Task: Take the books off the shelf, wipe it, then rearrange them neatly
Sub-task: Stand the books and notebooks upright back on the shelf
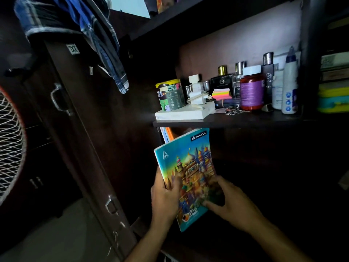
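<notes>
A teal notebook with a colourful palace picture on its cover is held upright in front of the dark lower shelf compartment. My left hand grips its spine edge, thumb on the cover. My right hand holds its right lower edge, fingers curled onto the cover. Behind the notebook's top, more books with orange and blue spines stand under the shelf board. The rest of the lower compartment is too dark to read.
The upper shelf carries a white box, a printed tin, a charger, sticky notes, perfume bottles, a red pill jar and a white bottle. A dark wardrobe with clothes stands left, a fan beyond.
</notes>
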